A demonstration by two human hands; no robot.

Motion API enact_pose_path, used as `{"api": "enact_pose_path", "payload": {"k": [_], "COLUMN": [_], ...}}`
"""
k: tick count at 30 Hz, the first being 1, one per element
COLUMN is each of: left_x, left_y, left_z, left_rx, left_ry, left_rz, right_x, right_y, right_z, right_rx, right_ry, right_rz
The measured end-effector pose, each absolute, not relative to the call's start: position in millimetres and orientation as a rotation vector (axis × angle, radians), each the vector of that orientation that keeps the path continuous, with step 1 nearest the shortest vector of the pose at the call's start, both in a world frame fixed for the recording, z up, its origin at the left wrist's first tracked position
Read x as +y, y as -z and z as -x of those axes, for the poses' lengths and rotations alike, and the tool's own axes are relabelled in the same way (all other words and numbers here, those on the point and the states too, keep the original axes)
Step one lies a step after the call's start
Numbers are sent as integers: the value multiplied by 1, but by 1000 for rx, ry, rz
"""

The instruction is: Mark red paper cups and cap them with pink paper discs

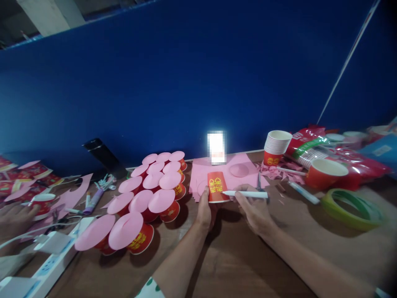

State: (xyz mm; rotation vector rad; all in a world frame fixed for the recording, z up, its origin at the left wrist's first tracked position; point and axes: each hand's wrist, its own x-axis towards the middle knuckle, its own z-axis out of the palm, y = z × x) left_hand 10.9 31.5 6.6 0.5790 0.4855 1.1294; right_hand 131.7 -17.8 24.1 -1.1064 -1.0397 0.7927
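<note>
A red paper cup (218, 185) with yellow characters is upside down in my left hand (204, 210), whose fingers wrap its left side. My right hand (252, 211) grips a white marker pen (248, 193), its tip pointing left at the cup's lower right side. Behind the cup lie pink paper sheets (198, 169) with a shallow pink paper cone (239, 169) on top. To the left stand several rows of upturned red cups (143, 239), each topped by a pink paper cone (126, 230).
A bright pixelated screen (216, 147) stands at the back. On the right are a cup stack (277, 145), a red cup (326, 174), green tape (352, 209) and plastic packs (310, 142). On the left are a power strip (49, 265), a black bottle (104, 157) and another person's hand (15, 217).
</note>
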Motion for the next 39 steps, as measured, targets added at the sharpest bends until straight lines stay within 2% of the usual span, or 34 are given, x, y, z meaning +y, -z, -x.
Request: {"api": "enact_pose_path", "payload": {"k": [39], "left_x": [32], "left_y": [-8], "left_z": [-11], "left_rx": [529], "left_ry": [-1120], "left_rz": [-595], "right_x": [-19], "right_y": [-21], "right_z": [-133], "right_rx": [-1067], "right_ry": [-887], "right_rz": [1114]}}
